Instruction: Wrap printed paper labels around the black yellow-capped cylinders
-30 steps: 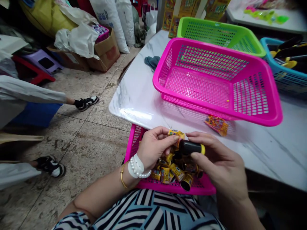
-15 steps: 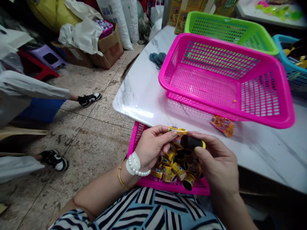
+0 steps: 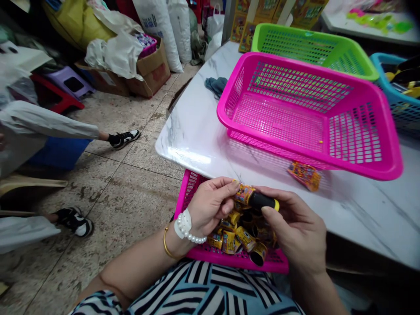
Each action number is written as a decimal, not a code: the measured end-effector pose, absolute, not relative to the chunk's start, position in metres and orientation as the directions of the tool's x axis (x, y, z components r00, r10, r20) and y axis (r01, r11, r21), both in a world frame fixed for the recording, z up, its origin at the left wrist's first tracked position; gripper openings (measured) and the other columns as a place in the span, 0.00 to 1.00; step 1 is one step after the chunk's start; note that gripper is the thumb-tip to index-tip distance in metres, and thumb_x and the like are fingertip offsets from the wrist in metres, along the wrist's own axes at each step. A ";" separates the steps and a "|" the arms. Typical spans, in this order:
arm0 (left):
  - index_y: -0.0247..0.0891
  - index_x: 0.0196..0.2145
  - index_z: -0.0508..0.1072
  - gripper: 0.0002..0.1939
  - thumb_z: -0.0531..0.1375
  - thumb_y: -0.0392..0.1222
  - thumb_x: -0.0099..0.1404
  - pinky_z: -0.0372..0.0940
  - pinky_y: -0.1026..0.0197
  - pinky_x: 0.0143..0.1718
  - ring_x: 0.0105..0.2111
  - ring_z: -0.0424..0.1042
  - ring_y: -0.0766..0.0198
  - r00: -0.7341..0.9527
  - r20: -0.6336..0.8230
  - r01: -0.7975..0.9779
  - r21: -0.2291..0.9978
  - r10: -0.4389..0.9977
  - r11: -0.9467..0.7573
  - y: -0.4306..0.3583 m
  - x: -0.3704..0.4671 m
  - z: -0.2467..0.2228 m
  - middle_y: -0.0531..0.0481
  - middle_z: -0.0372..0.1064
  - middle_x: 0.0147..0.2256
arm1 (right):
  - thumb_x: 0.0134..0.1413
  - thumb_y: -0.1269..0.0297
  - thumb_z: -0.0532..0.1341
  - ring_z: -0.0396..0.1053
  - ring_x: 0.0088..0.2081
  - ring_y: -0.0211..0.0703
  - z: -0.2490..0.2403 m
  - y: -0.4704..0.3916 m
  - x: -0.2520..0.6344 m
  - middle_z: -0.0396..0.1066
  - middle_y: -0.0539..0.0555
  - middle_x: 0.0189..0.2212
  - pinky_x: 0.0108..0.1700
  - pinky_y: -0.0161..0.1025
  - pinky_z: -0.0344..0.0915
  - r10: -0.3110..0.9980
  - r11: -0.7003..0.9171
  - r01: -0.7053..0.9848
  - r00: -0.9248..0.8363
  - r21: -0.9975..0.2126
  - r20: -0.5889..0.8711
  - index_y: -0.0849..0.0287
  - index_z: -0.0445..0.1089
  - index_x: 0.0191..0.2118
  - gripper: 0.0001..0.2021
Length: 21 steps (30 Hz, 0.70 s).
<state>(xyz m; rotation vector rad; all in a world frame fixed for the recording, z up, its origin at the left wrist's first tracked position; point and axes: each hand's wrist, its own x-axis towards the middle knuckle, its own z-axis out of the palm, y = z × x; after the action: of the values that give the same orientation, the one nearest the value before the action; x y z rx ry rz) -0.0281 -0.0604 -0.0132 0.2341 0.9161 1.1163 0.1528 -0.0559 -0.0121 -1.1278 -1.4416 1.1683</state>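
Observation:
My left hand [image 3: 213,203] pinches a yellow printed wrapper sleeve [image 3: 243,193] between thumb and fingers. One end of a short black tube with a yellow rim [image 3: 262,200] sits at or inside that sleeve; how far in, I cannot tell. My right hand [image 3: 297,223] grips the tube by its yellow end, thumb below and fingers behind. Under both hands, on my lap, a pink basket [image 3: 183,197] holds several black tubes in yellow printed sleeves [image 3: 244,238]. Part of its contents is hidden by my hands.
A larger pink basket [image 3: 278,107] stands on the marble-patterned table [image 3: 183,135], a green basket [image 3: 308,41] behind it and a blue basket [image 3: 402,98] at right. An orange printed packet [image 3: 305,176] and a dark cloth [image 3: 216,85] lie nearby. A person's legs [image 3: 55,120] extend at left.
Both hands have dipped slightly, the tube and sleeve staying together between them. The sleeve's flat end now shows less beyond my left fingertips. The view has shifted a little.

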 end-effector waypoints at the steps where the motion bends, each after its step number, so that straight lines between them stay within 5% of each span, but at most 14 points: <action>1: 0.32 0.31 0.74 0.18 0.75 0.46 0.53 0.43 0.73 0.13 0.13 0.55 0.80 0.134 -0.512 -0.661 0.592 0.848 0.462 -0.061 -0.028 -0.014 0.57 0.67 0.20 | 0.57 0.67 0.70 0.81 0.44 0.46 -0.012 -0.057 0.154 0.82 0.55 0.44 0.47 0.40 0.79 0.985 0.113 0.097 -0.143 -0.989 0.099 0.53 0.79 0.45 0.10; 8: 0.31 0.30 0.76 0.18 0.76 0.45 0.51 0.45 0.74 0.14 0.13 0.55 0.81 0.118 -0.523 -0.692 0.566 0.844 0.448 -0.063 -0.023 -0.013 0.56 0.68 0.21 | 0.56 0.65 0.70 0.82 0.42 0.47 -0.012 -0.061 0.153 0.82 0.56 0.43 0.45 0.41 0.80 0.995 0.087 0.092 -0.061 -0.992 0.082 0.53 0.79 0.45 0.10; 16: 0.31 0.29 0.75 0.17 0.76 0.44 0.50 0.41 0.72 0.13 0.11 0.54 0.82 0.151 -0.516 -0.667 0.576 0.843 0.472 -0.065 -0.024 -0.017 0.55 0.71 0.22 | 0.54 0.67 0.70 0.76 0.29 0.40 -0.021 -0.065 0.165 0.81 0.56 0.42 0.30 0.37 0.76 0.969 0.244 0.376 -0.140 -0.894 0.206 0.54 0.78 0.48 0.14; 21: 0.32 0.29 0.74 0.17 0.74 0.47 0.53 0.44 0.72 0.13 0.12 0.57 0.80 0.117 -0.489 -0.596 0.661 0.864 0.455 -0.068 -0.023 -0.014 0.54 0.73 0.24 | 0.53 0.71 0.70 0.77 0.43 0.46 -0.019 -0.062 0.154 0.78 0.55 0.41 0.44 0.42 0.78 0.940 0.332 0.186 -0.147 -0.925 0.308 0.54 0.76 0.44 0.12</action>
<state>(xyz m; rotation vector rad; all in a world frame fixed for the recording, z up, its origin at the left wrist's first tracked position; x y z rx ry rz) -0.0235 -0.0682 -0.0145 0.3361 0.9650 1.0983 0.1543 -0.0625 -0.0187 -1.0476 -1.5842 0.9338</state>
